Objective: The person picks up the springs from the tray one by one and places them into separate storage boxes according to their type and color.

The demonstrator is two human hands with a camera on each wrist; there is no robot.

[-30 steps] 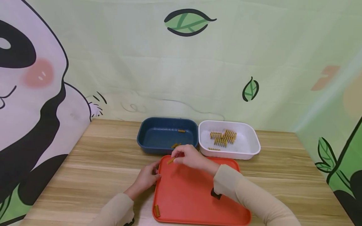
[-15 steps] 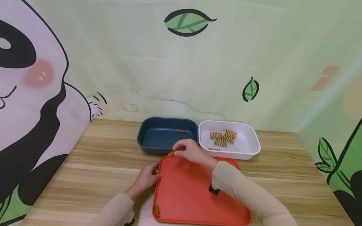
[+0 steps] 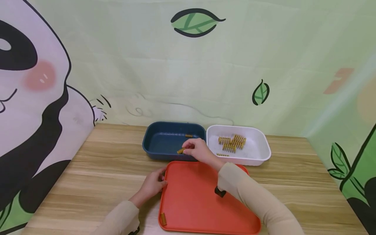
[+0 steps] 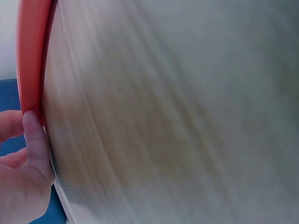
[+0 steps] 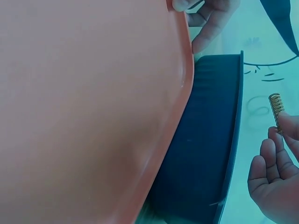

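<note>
My right hand point(image 3: 198, 150) pinches a coiled brass-coloured spring point(image 3: 181, 150) between thumb and fingers, over the near side of the dark blue bin point(image 3: 149, 154). In the right wrist view the spring point(image 5: 276, 108) sticks out past my fingertips, above the bin's rim. My left hand point(image 3: 152, 184) grips the left edge of the red tray point(image 3: 199, 199). The left wrist view has a digit of the left hand point(image 4: 28, 172) against the tray's rim point(image 4: 32, 56). One more spring point(image 3: 163, 219) lies in the tray's near left corner.
Beside the blue bin stands a white bin point(image 3: 255, 150) with several springs point(image 3: 232, 143) in it. A spring point(image 3: 189, 135) lies at the back of the blue bin. Behind the wooden table point(image 3: 117, 156) hangs a printed cloth point(image 3: 147, 81).
My right hand has carried the spring away from over the tray's far left corner, forward past the tray's edge to over the blue bin. The left hand has stayed at the tray's edge.
</note>
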